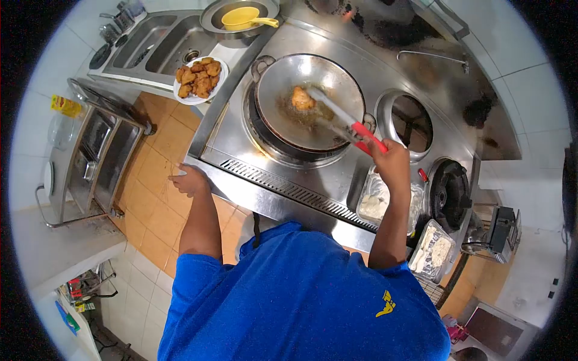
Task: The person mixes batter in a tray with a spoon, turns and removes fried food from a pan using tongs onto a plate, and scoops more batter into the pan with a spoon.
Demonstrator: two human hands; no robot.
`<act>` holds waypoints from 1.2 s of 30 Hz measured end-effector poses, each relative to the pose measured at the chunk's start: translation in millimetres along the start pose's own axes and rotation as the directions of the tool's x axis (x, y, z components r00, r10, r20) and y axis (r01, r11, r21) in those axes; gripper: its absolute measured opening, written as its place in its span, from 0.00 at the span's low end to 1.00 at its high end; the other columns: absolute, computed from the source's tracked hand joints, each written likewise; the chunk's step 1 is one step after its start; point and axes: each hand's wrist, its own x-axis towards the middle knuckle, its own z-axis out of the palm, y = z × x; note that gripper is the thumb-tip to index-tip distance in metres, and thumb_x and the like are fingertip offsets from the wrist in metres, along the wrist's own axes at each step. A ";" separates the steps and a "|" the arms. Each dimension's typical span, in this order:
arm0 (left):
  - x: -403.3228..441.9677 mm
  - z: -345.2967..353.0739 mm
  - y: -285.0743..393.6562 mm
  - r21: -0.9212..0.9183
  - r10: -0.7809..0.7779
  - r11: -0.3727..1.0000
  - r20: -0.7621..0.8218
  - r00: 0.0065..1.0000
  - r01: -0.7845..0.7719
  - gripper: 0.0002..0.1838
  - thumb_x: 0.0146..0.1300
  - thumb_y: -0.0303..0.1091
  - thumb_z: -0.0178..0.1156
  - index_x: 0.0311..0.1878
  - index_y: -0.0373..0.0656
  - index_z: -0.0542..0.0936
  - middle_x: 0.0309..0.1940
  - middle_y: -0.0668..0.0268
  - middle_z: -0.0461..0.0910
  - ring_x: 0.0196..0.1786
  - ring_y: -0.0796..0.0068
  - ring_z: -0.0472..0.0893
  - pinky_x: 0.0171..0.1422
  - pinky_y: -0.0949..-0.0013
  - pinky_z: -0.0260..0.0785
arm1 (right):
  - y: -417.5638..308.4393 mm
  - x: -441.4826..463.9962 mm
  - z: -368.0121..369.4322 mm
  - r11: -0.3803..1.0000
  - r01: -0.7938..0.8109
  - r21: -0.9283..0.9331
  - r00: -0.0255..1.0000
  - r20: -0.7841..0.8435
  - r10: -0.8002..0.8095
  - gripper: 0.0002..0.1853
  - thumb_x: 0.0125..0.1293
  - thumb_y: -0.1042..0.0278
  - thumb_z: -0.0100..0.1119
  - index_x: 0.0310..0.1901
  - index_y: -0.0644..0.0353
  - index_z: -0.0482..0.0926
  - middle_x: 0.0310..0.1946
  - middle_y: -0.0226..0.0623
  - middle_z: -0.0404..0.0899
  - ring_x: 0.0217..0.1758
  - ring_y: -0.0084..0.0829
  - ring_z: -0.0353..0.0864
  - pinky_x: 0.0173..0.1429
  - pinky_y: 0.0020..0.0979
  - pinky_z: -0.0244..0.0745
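Observation:
My right hand is closed around the red handles of metal tongs. The tongs reach over a wide wok with oil in its bottom. One golden fried piece lies in the wok, close to the tip of the upper tong arm. The lower arm is blurred and stands apart from that piece. My left hand hangs beside the front left edge of the steel stove, fingers apart, holding nothing. Left of the wok, a white plate bears a heap of browned fried pieces.
Two trays with white flour-like contents sit right of my arm. Near them are a black burner and a round stove opening. A yellow dipper rests in a metal basin by the sink. A steel cart stands left.

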 end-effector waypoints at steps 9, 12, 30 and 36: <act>6.3 7.1 -7.0 0.012 0.034 0.999 -0.013 0.999 -0.034 0.41 0.63 0.66 0.35 0.68 0.42 0.55 0.62 0.54 0.63 0.61 0.53 0.65 0.57 0.43 0.61 | -8.7 8.3 1.9 0.998 0.058 0.005 0.996 -0.063 -0.058 0.25 0.56 0.46 0.60 0.23 0.67 0.77 0.18 0.53 0.74 0.23 0.50 0.76 0.29 0.43 0.67; 3.1 1.1 -3.5 0.041 0.005 0.999 0.041 0.999 -0.007 0.41 0.63 0.66 0.35 0.68 0.43 0.55 0.63 0.54 0.62 0.61 0.53 0.65 0.56 0.42 0.62 | 1.9 12.7 9.6 0.998 0.057 -0.020 0.998 -0.018 -0.057 0.26 0.56 0.45 0.60 0.23 0.66 0.77 0.17 0.53 0.74 0.22 0.49 0.76 0.29 0.42 0.67; 6.6 5.0 -7.6 0.008 0.068 0.998 0.004 0.998 -0.068 0.38 0.63 0.62 0.39 0.67 0.42 0.57 0.61 0.54 0.63 0.61 0.50 0.66 0.56 0.43 0.63 | 3.2 9.8 -5.0 0.999 0.042 0.028 0.999 -0.006 -0.041 0.24 0.57 0.46 0.60 0.24 0.65 0.79 0.19 0.52 0.75 0.25 0.51 0.77 0.31 0.42 0.69; 5.7 5.4 -8.9 0.018 0.065 0.998 0.021 0.998 -0.066 0.39 0.63 0.63 0.39 0.67 0.42 0.57 0.62 0.53 0.63 0.60 0.49 0.68 0.56 0.43 0.64 | -3.9 21.6 5.6 0.991 0.099 0.091 0.992 -0.093 -0.090 0.20 0.57 0.50 0.62 0.28 0.64 0.80 0.21 0.52 0.76 0.25 0.50 0.78 0.31 0.41 0.70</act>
